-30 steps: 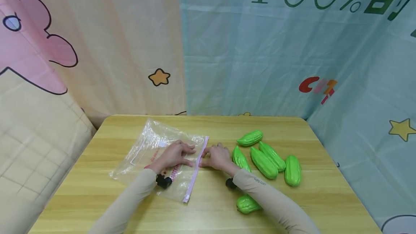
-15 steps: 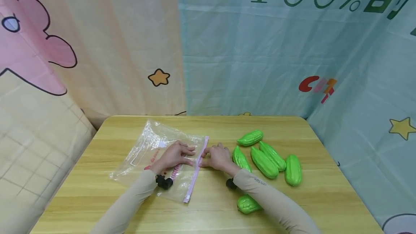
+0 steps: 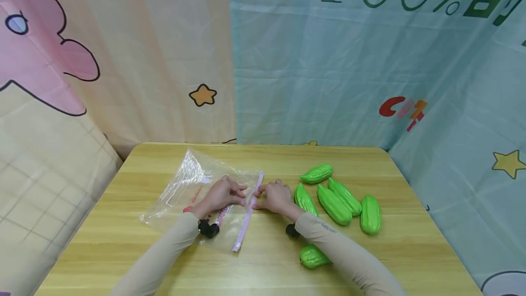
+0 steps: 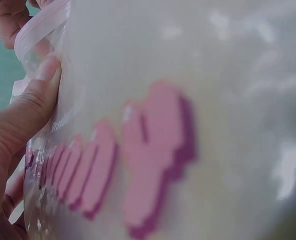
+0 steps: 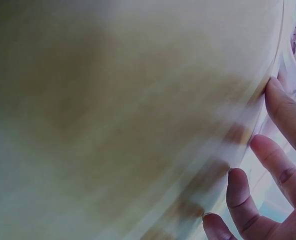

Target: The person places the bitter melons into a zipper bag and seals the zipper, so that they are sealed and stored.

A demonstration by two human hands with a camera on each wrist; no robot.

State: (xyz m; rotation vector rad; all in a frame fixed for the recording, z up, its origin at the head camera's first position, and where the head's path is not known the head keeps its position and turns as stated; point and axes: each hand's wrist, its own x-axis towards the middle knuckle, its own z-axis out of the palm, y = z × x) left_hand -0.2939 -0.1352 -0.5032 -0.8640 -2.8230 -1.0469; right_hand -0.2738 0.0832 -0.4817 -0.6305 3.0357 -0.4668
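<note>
A clear plastic zip bag [image 3: 176, 198] with pink print lies at the left of the wooden table, its lilac zip strip [image 3: 243, 229] facing right. My left hand [image 3: 219, 196] pinches the film just inside the strip; in the left wrist view the thumb [image 4: 37, 95] presses on the plastic, with fingers behind it. From the other side, my right hand [image 3: 276, 199] pinches the strip between thumb and fingers. Between the two hands the strip bows, and a narrow gap shows at the bag's mouth. In the right wrist view, fingertips [image 5: 275, 92] sit along the bag's edge.
Several green ridged gourds [image 3: 334, 204] lie to the right of my right hand. One gourd [image 3: 313, 256] is partly hidden under the right forearm. A printed curtain [image 3: 308, 81] hangs behind the table [image 3: 263, 273].
The strip between my hands has parted slightly from the film, and its near end has shifted a little away from me. Both hands hold nearly the same place; the gourds have not moved.
</note>
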